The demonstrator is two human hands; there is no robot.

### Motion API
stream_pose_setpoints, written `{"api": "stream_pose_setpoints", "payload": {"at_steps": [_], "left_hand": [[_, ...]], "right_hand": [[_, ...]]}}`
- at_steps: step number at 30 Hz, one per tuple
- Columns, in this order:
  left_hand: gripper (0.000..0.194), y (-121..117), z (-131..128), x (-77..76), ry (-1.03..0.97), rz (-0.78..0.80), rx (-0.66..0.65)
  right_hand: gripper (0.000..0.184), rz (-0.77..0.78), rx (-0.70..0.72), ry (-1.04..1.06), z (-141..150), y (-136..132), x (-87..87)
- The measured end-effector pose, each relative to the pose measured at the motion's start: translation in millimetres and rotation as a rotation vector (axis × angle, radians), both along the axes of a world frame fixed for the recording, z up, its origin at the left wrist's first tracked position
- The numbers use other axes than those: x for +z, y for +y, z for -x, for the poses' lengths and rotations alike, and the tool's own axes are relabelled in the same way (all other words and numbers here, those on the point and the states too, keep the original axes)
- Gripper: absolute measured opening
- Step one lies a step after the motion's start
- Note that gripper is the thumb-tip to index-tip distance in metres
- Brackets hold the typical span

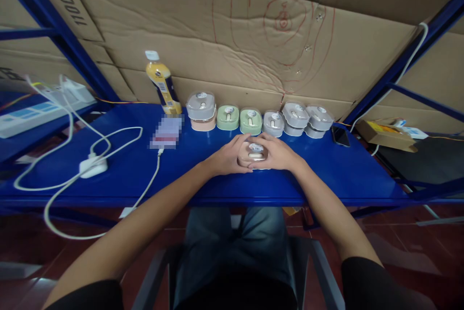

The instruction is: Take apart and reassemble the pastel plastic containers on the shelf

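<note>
Between my two hands is a small pink lidded box (255,154) with a clear top, a round label and a pale latch. My left hand (230,156) wraps round its left side and my right hand (281,153) round its right side, with the fingertips near each other at the far edge. The box is at the blue table, close to its front edge; my fingers hide its sides. Just behind my hands stand similar boxes in a row: a green box (251,121), another green box (228,117) and a grey box (273,123).
At the row's left end, a grey box (201,105) sits on a pink one (203,124); stacked grey boxes (296,115) stand at the right. A drink bottle (164,85), a white charger (93,167) with cables, a phone (340,136) and a cardboard box (386,136) lie further out.
</note>
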State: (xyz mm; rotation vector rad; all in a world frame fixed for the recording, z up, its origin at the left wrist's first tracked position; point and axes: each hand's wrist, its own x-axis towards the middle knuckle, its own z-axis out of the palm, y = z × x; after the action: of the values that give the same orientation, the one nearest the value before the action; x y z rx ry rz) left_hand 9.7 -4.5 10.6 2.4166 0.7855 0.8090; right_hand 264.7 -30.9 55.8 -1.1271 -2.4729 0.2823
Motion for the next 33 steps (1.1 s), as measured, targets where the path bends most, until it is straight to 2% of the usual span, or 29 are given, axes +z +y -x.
{"api": "stream_pose_setpoints", "payload": {"at_steps": [6, 13, 15, 18, 20, 22, 26, 29, 33], "left_hand": [[0.118, 10.0, 6.8, -2.8, -0.001, 0.077, 0.067], [0.116, 13.1, 15.4, 1.6, 0.013, 0.053, 0.108], [0.109, 11.9, 18.7, 7.0, -0.019, -0.001, 0.142], [0.084, 14.8, 22.0, 16.1, -0.055, -0.141, 0.214], [0.072, 22.3, 21.1, 20.2, -0.031, -0.245, 0.279], [0.07, 33.8, 17.6, 21.1, 0.046, -0.321, 0.358], [0.072, 56.3, 8.5, 16.4, 0.281, -0.343, 0.477], [0.075, 61.2, 4.7, 14.2, 0.412, -0.318, 0.524], [0.074, 47.6, 0.5, 20.7, 0.442, -0.39, 0.541]], "right_hand": [[0.112, 0.073, 0.115, 0.041, -16.9, 12.0, -6.7], [0.114, 0.053, 0.032, 0.029, -19.3, 17.8, -14.2], [0.109, 0.008, -0.003, 0.061, -22.4, 16.6, -11.6], [0.1, -0.088, -0.065, 0.153, -34.7, 14.7, -0.8], [0.097, -0.16, -0.167, 0.215, -44.0, 15.2, 7.9], [0.096, -0.236, -0.349, 0.245, -48.8, 18.3, 15.0], [0.09, -0.354, -0.738, 0.146, -36.4, 32.4, 22.1], [0.079, -0.365, -0.881, 0.04, -15.3, 46.9, 23.4], [0.069, -0.328, -0.972, -0.041, 7.6, 66.0, 19.7]]}}
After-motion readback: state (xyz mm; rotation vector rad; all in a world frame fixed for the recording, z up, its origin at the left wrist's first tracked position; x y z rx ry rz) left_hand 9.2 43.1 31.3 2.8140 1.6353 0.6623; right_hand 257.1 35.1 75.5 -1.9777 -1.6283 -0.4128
